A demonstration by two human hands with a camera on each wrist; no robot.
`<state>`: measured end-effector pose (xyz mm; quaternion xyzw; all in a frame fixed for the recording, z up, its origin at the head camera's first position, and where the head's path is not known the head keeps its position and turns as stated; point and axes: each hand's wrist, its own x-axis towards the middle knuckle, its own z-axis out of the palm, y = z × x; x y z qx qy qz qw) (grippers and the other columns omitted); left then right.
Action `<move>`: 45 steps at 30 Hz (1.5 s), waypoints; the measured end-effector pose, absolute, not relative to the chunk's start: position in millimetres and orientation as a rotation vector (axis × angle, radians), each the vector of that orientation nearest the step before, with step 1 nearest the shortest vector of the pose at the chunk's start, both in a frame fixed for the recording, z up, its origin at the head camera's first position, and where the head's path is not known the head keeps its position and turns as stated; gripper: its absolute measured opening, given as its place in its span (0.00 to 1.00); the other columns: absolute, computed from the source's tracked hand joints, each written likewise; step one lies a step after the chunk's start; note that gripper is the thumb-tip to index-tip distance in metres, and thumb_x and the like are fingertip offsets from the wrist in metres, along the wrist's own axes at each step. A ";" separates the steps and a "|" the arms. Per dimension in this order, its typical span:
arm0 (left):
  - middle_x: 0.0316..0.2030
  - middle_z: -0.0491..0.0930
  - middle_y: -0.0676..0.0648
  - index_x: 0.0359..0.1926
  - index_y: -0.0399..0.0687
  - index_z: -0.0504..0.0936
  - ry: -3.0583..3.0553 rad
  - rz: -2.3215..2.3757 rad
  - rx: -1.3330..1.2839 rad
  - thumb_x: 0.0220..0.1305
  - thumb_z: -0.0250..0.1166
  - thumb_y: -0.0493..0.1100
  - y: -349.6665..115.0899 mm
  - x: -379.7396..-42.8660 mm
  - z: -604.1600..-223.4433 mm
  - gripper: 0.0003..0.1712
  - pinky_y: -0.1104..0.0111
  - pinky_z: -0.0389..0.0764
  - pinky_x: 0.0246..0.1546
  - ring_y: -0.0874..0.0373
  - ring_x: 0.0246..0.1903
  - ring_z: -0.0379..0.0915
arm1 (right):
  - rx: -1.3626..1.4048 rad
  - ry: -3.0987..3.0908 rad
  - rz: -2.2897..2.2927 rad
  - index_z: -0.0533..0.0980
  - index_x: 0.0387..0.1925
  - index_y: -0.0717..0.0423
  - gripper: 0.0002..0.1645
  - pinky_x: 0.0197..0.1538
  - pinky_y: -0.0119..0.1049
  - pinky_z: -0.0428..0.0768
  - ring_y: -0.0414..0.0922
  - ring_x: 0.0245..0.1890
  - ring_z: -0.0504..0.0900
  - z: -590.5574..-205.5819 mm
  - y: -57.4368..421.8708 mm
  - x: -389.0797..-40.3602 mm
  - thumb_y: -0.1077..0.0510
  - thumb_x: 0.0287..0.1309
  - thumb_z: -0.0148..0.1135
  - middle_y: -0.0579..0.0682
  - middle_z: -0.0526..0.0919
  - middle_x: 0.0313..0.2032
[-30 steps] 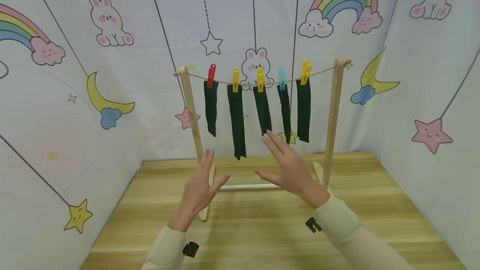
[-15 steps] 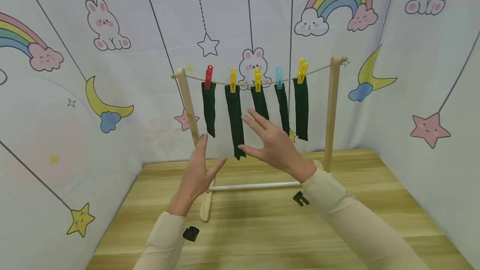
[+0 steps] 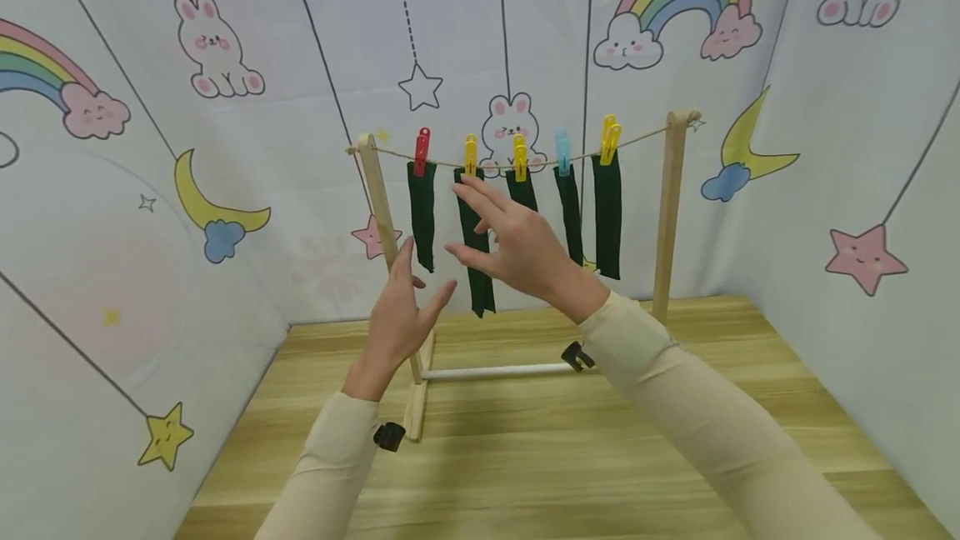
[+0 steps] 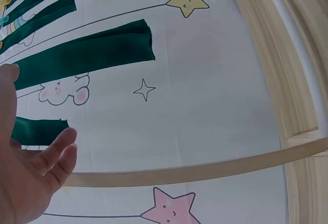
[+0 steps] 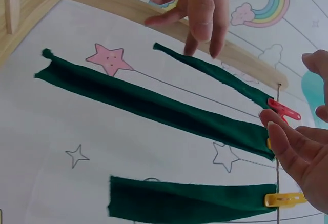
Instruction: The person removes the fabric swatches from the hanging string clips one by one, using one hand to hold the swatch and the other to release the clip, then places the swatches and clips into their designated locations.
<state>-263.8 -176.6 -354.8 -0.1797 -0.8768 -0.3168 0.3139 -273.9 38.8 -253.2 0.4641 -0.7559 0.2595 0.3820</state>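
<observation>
Several dark green fabric strips hang from a twine line [image 3: 637, 142], held by plastic clothespins. The leftmost strip [image 3: 422, 215] hangs from a red clothespin [image 3: 422, 150]; the longer strip beside it [image 3: 481, 294] hangs from a yellow clothespin [image 3: 471, 154]. My right hand [image 3: 525, 248] is raised before this longer strip, fingers extended, fingertips overlapping its top just below the yellow clothespin. In the right wrist view those fingers [image 5: 292, 149] partly cover that clothespin. Lower left, my left hand [image 3: 397, 315] is held up with thumb spread, near the left post [image 3: 381, 198] and the leftmost strip's lower end.
The line is tied between the left post and a right wooden post [image 3: 667, 207]. A white rod [image 3: 495, 372] joins their feet low over the wood-grain table [image 3: 525, 473]. Blue [image 3: 563, 152] and yellow [image 3: 611, 140] clothespins hold strips farther right. Printed cloth walls [image 3: 315, 107] surround the table.
My right hand has moved up and left, from the middle strip's lower end to the top of the second strip. My left hand has risen slightly. The strips still hang.
</observation>
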 end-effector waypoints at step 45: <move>0.53 0.78 0.38 0.73 0.44 0.62 -2.162 -1.843 -0.422 0.68 0.66 0.36 -176.5 -287.7 -324.1 0.36 0.71 0.79 0.36 0.58 0.36 0.84 | 0.963 -2.210 1.137 0.60 0.72 0.63 0.33 0.24 0.32 0.76 0.42 0.15 0.78 -192.7 -17.5 -302.7 0.57 0.72 0.58 0.60 0.73 0.66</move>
